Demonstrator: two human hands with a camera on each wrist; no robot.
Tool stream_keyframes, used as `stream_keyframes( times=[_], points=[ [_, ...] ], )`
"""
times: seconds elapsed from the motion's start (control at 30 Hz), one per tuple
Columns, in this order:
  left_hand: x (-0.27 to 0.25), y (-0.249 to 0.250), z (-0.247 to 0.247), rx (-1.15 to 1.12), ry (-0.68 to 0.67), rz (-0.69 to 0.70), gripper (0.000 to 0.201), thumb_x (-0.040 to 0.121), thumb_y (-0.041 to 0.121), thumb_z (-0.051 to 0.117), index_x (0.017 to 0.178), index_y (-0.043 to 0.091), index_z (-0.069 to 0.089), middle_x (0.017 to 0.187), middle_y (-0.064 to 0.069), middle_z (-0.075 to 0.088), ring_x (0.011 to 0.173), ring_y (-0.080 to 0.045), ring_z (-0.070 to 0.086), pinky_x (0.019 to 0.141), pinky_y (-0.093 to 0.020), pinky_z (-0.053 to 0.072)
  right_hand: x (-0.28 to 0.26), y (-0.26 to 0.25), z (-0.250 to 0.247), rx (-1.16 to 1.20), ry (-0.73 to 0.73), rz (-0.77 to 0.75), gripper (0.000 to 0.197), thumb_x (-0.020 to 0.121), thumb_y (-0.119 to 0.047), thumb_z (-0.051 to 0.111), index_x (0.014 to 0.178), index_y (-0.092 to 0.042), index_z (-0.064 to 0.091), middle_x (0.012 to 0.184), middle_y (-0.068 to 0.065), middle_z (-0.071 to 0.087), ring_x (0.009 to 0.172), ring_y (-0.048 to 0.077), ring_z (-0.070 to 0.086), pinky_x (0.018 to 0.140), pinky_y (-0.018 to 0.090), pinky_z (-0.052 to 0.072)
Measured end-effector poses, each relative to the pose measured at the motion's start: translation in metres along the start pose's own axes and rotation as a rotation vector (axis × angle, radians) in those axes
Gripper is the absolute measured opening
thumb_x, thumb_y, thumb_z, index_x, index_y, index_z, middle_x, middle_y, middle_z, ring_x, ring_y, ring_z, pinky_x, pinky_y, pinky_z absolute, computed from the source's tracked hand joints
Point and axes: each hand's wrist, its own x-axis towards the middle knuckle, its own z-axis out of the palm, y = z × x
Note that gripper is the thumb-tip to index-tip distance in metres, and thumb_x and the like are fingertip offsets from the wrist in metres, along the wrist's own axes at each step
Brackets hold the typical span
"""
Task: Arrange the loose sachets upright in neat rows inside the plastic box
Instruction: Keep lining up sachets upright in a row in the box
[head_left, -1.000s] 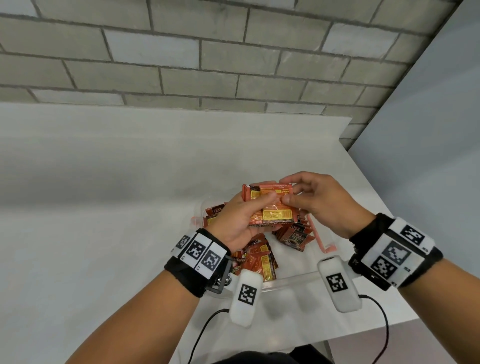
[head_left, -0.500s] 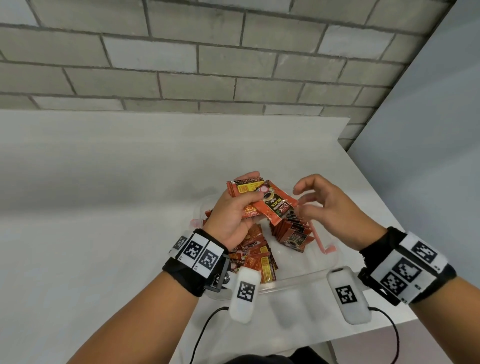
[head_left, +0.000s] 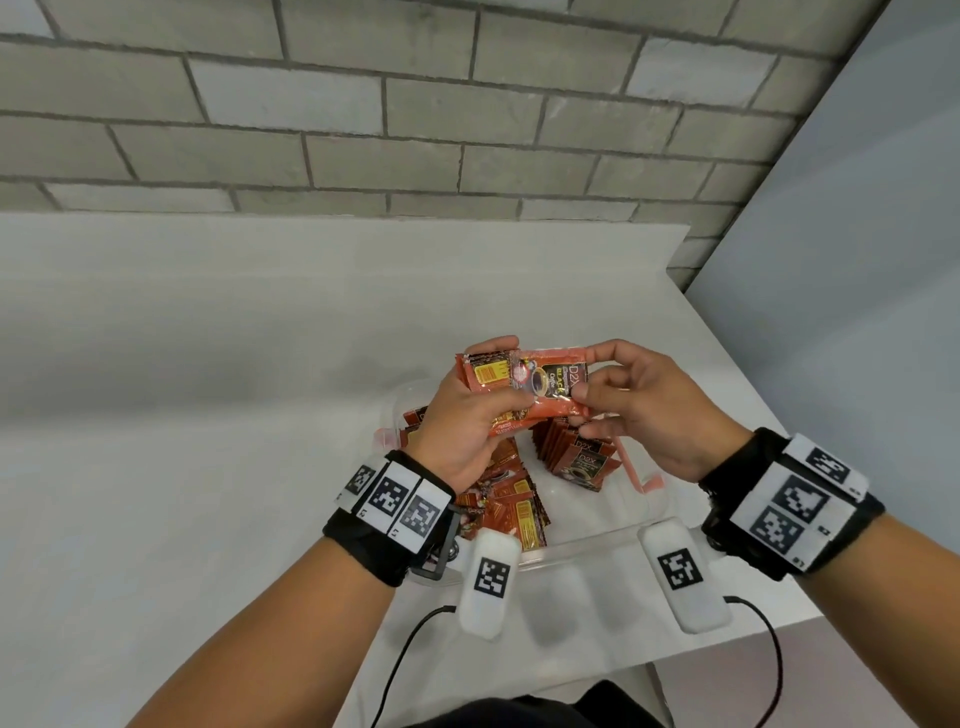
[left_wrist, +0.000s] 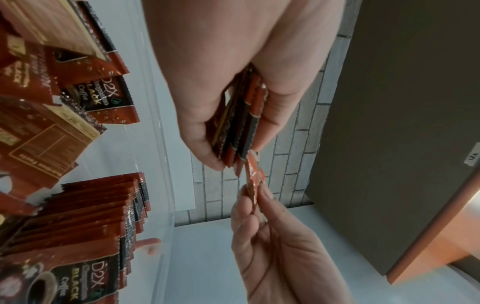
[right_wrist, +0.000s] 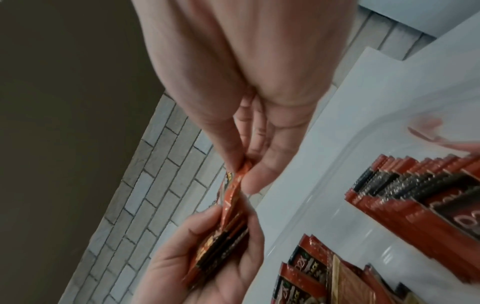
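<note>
Overhead—sachet (head_left: 550, 382) between both hands' grips—above box (head_left: 587, 540)

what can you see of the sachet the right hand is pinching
The front sachet is an orange-red foil packet with a black panel reading D2X black coffee and crimped edges. It lies sideways above the plastic box, pinched at one end by the right hand, overlapping the stack of sachets gripped by the left hand.

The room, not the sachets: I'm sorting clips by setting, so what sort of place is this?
Probably a plain indoor work or recording room rather than a kitchen or shop. A bare white table stands against a grey brick wall, with a blank pale partition at the right and no furnishings around.
</note>
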Motion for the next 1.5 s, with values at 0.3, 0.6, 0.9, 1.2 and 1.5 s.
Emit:
stream_keyframes(
  times=[0.3, 0.6, 0.9, 1.2, 1.5],
  points=[
    [0.004, 0.005, -0.019, -0.115, 0.149, -0.077, 0.027, 0.090, 0.011, 0.059, 0.116, 0.016, 0.059, 0.087, -0.008, 0.063, 0.072, -0.020, 0.063, 0.066, -0.034, 0.052, 0.000, 0.019, -0.032, -1.075, -0.033, -0.114, 0.006, 0.084, -0.016, 0.070, 0.088, -0.020, 0.069, 0.077, -0.012, 0.065, 0.072, 0.009, 0.060, 0.059, 0.011, 0.038],
    [0.001, 0.005, -0.021, -0.105, 0.116, -0.100, 0.025, 0.090, 0.012, 0.058, 0.115, 0.017, 0.060, 0.088, -0.008, 0.065, 0.071, -0.019, 0.065, 0.064, -0.033, 0.053, 0.012, 0.044, -0.023, -1.526, -0.156, -0.011, 0.006, 0.085, -0.019, 0.062, 0.090, -0.021, 0.065, 0.089, -0.001, 0.058, 0.084, 0.021, 0.058, 0.058, 0.024, 0.034],
    [0.001, 0.006, -0.023, -0.106, 0.112, -0.110, 0.021, 0.091, 0.013, 0.058, 0.110, 0.018, 0.062, 0.084, -0.008, 0.066, 0.070, -0.020, 0.066, 0.067, -0.034, 0.052, 0.020, 0.046, -0.014, -1.767, -0.239, -0.038, 0.006, 0.091, -0.017, 0.052, 0.088, -0.020, 0.056, 0.090, 0.003, 0.057, 0.070, 0.019, 0.044, 0.049, 0.023, 0.026],
    [0.001, 0.007, -0.025, -0.100, 0.104, -0.111, 0.021, 0.092, 0.013, 0.057, 0.111, 0.018, 0.062, 0.086, -0.008, 0.067, 0.072, -0.020, 0.066, 0.068, -0.035, 0.052, 0.020, 0.050, -0.010, -1.851, -0.213, -0.036, 0.009, 0.092, -0.013, 0.048, 0.085, -0.019, 0.047, 0.087, 0.005, 0.058, 0.072, 0.023, 0.040, 0.060, 0.029, 0.035],
    [0.003, 0.004, -0.024, -0.098, 0.107, -0.127, 0.022, 0.091, 0.014, 0.057, 0.113, 0.017, 0.062, 0.085, -0.007, 0.068, 0.070, -0.020, 0.067, 0.066, -0.033, 0.053, 0.019, 0.052, -0.013, -1.851, -0.225, -0.076, 0.009, 0.092, -0.015, 0.048, 0.095, -0.013, 0.056, 0.090, 0.006, 0.061, 0.070, 0.024, 0.046, 0.060, 0.029, 0.040]
  ],
)
